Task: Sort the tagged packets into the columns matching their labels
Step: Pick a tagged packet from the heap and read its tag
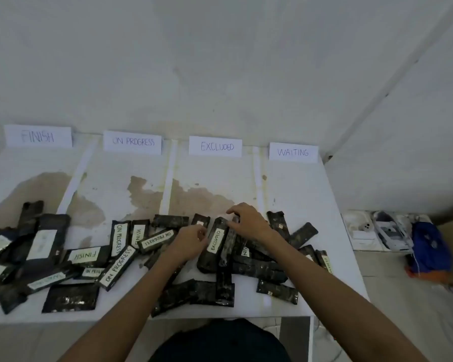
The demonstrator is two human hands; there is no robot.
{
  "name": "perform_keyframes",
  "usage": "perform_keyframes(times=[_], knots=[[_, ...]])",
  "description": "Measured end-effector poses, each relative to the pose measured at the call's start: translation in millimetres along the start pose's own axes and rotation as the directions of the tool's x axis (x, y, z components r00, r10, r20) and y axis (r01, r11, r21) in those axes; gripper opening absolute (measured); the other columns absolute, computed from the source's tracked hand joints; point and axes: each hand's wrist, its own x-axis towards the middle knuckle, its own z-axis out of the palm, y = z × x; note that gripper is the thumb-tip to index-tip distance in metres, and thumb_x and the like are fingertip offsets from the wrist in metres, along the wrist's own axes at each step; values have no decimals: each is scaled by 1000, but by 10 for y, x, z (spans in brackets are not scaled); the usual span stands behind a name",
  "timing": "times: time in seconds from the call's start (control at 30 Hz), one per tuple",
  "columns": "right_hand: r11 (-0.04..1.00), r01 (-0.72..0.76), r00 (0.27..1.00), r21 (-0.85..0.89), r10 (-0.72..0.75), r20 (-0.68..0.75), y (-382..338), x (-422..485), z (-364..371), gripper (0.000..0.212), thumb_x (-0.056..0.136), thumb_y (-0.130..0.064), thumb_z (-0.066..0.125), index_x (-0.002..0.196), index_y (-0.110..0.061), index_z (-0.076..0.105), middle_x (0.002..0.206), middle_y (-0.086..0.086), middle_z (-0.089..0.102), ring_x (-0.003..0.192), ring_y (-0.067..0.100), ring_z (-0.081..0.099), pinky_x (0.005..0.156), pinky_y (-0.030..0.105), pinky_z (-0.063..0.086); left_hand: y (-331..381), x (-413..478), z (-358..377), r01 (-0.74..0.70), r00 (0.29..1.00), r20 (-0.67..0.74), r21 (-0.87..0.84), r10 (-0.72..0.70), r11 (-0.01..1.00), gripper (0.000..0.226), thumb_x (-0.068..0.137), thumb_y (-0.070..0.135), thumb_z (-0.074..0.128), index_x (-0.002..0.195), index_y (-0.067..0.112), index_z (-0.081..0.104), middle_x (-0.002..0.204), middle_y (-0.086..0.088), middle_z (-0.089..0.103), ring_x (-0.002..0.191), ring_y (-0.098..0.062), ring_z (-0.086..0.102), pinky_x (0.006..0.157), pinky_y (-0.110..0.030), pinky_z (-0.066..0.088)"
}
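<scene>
Several dark packets with white tags lie heaped along the near half of the white table (298,194). One tagged EXCLUDED (213,244) lies between my hands. My left hand (190,241) has curled fingers at that packet's left edge. My right hand (247,223) pinches the top end of the packet beside it (229,240). Other tags read ON PROGRESS (119,266) and FINISH (85,255). Four paper column signs stand at the back: FINISH (38,136), ON PROGRESS (133,141), EXCLUDED (216,146), WAITING (293,152). White strips divide the columns.
Brown stains mark the table's far half. The wall stands right behind the signs. On the floor to the right lie white boxes (364,231) and a blue bundle (429,246). The table's front edge runs just before my body.
</scene>
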Motion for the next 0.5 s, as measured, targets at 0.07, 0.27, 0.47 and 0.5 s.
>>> perform_keyframes(times=[0.07, 0.27, 0.47, 0.5], knots=[[990, -53, 999, -130, 52, -12, 74, 65, 75, 49, 86, -48, 59, 129, -26, 53, 143, 10, 40, 131, 30, 36, 107, 50, 35, -16, 80, 187, 23, 999, -26, 3, -23, 1000, 30, 89, 16, 54, 116, 3, 57, 113, -17, 60, 103, -28, 56, 89, -37, 48], [930, -41, 994, -365, 76, 82, 486, 115, 420, 64, 86, -59, 53, 142, -32, 37, 158, 11, 6, 144, 37, 5, 110, 66, 13, -68, 139, 825, 129, 987, -108, 76, -121, 989, 59, 85, 15, 57, 138, 7, 32, 130, -19, 39, 118, -34, 41, 95, -40, 42], [944, -29, 996, -330, 54, 66, 614, 44, 467, 63, 86, -58, 53, 142, -34, 35, 158, 7, 9, 145, 31, 5, 110, 65, 12, -57, 136, 1019, 166, 973, -188, 162, -135, 973, 68, 87, 21, 60, 142, 8, 23, 138, -16, 33, 124, -31, 35, 95, -35, 41], [946, -28, 996, -323, 54, 71, 618, 38, 459, 63, 86, -57, 53, 142, -35, 35, 158, 7, 8, 145, 31, 5, 110, 65, 11, -65, 136, 1031, 165, 972, -195, 173, -130, 971, 70, 86, 22, 62, 142, 7, 23, 137, -17, 34, 124, -31, 35, 95, -35, 42]])
